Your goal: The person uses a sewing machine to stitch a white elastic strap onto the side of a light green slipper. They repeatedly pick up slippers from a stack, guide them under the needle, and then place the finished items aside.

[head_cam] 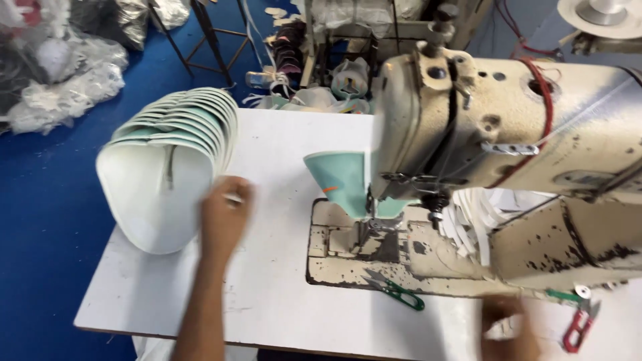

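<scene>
My left hand [226,214] is blurred and rests on the white table [281,294] beside a nested stack of white and mint green shoe upper pieces [170,167], its fingers touching the stack's edge. One mint green piece [341,180] with an orange mark stands upright under the needle of the worn cream sewing machine [495,134]. My right hand [509,327] is low at the table's front edge, below the machine arm, blurred, with something pale between its fingers.
Green-handled snips [396,290] lie on the machine bed. Red-handled snips [580,326] lie at the right. White strips [468,224] hang behind the machine. Bagged materials [60,73] sit on the blue floor to the left.
</scene>
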